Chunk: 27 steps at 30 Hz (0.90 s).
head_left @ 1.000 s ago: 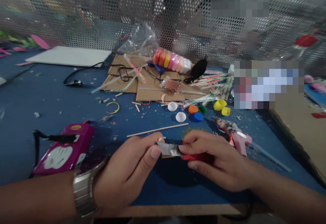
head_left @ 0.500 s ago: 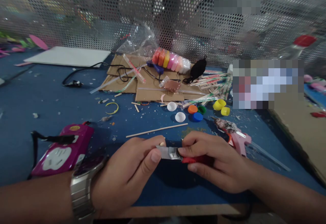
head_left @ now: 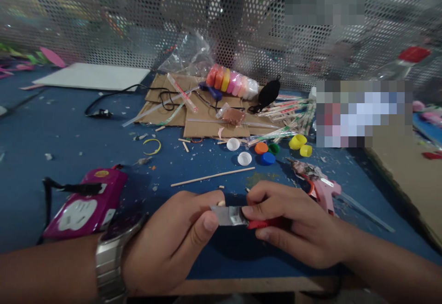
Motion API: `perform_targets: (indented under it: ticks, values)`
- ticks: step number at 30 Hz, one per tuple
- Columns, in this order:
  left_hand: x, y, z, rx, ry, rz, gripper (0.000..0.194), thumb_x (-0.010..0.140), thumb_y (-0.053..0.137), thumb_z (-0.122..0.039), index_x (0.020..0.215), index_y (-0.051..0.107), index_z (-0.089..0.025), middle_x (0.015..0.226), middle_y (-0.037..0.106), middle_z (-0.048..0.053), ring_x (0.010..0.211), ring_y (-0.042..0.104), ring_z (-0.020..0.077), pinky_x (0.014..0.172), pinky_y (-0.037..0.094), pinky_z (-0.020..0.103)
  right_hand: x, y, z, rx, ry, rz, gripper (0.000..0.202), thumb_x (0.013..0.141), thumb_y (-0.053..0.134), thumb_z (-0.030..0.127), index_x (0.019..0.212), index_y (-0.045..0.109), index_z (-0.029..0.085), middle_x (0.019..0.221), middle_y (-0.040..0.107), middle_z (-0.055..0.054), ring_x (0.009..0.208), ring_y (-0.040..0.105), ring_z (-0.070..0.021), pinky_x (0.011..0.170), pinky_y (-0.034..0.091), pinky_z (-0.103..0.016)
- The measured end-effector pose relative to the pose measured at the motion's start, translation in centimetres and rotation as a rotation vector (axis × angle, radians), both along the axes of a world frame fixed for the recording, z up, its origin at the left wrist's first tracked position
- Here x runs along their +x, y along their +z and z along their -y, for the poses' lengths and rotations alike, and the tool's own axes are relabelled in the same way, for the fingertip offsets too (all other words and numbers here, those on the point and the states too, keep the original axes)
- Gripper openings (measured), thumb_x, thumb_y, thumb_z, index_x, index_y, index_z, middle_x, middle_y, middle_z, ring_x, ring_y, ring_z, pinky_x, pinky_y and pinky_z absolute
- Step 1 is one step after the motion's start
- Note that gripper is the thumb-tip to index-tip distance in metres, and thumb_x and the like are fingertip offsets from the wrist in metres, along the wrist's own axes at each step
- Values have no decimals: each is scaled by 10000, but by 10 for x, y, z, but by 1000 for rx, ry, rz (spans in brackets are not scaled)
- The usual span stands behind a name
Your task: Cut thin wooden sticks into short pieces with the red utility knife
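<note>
My right hand [head_left: 297, 223] is closed round the red handle of a box cutter [head_left: 236, 215], its thumb near the metal collar. The blade points left and touches or almost touches my left thumb. My left hand [head_left: 172, 235] is closed on a thin wooden stick [head_left: 221, 203]; only its pale tip shows at the blade's upper edge, and the fingers hide the rest. Just beyond both hands a longer wooden stick [head_left: 212, 177] lies on the blue table [head_left: 145, 202]. A short cut piece of stick [head_left: 221, 187] lies near my left fingers.
On the right lies a pink glue gun [head_left: 324, 191] with a clear glue stick. A purple box with a black cable [head_left: 93, 198] sits on the left. Bottle caps [head_left: 267, 158], cardboard [head_left: 217, 128], wrapped chopsticks [head_left: 290, 115] and coloured clay packs [head_left: 231, 82] lie farther back, before a perforated metal screen [head_left: 113, 23].
The box cutter and my right hand have shifted slightly down towards me. A short piece of stick now shows on the table beyond my left fingers.
</note>
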<state>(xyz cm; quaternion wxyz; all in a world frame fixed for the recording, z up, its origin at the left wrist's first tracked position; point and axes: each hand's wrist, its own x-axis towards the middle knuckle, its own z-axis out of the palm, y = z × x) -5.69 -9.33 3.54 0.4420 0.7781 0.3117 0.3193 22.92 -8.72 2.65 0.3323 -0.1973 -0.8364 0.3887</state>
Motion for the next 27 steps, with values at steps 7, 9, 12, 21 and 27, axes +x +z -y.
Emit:
perform_targets:
  ticks: [7,9,12,21,27]
  values:
    - [-4,2,1,26,-32,24,614,1223,343,-663,822,553,-248,635,479,-43,527,396,139,505,351,287,-2,2,3,-6,15,-32,293,1105,730,136,1397,721,154,1187,723,-90,994,679,-142,903,583,-242]
    - [-5,3,1,18,-22,10,635,1215,349,-687,812,562,-245,618,472,-42,520,388,136,500,345,289,-1,1,3,-5,13,-35,288,1102,730,127,1389,723,149,1188,722,-90,1006,681,-141,912,583,-237]
    - [-5,4,0,-1,-53,21,643,1208,358,-705,805,552,-243,607,463,-43,511,393,130,497,338,295,-1,1,2,-2,9,-40,274,1103,734,131,1377,730,142,1196,716,-90,1008,681,-134,915,581,-226]
    - [-1,1,0,-24,-6,-49,637,1224,326,-683,795,475,-237,635,432,-59,541,423,117,534,329,299,1,-2,1,-3,-9,-12,292,1097,742,129,1387,731,154,1179,723,-77,991,684,-134,922,575,-247]
    - [0,-1,-1,-48,-88,1,628,1217,274,-711,810,432,-260,640,412,-59,530,386,136,513,301,325,-2,-1,3,-3,-1,-21,272,1106,730,141,1377,719,157,1174,731,-81,982,676,-141,899,578,-250]
